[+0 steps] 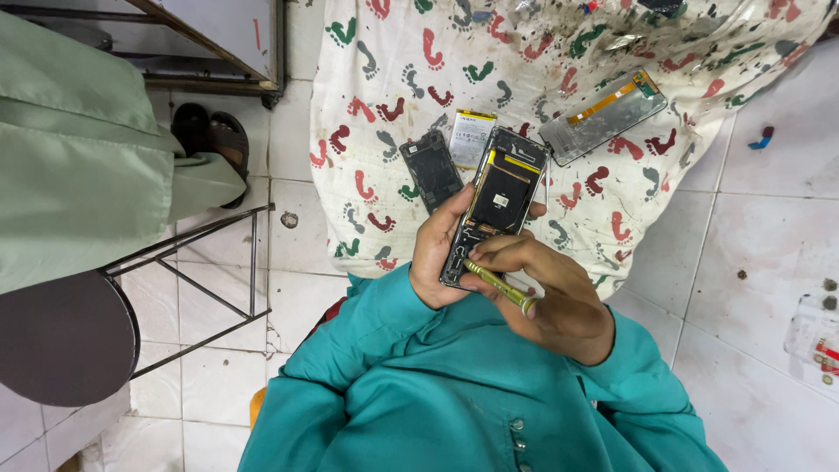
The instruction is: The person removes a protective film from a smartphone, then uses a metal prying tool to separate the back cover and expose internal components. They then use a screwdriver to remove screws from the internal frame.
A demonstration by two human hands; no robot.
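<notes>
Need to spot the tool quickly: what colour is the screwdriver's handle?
Yellow-green, with a silvery end cap; the screwdriver shows best in the head view, held in the right hand.

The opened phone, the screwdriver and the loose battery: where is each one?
Opened phone (496, 199), head view: on its dark middle plate.
Screwdriver (500, 286), head view: on the yellow-green handle.
Loose battery (471, 136), head view: on its pale face.

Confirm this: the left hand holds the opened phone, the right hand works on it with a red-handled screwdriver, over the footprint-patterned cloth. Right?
Not quite. The head view shows the screwdriver in the right hand is yellow-green, not red. The left hand does hold the opened phone over the footprint-patterned cloth.
</notes>
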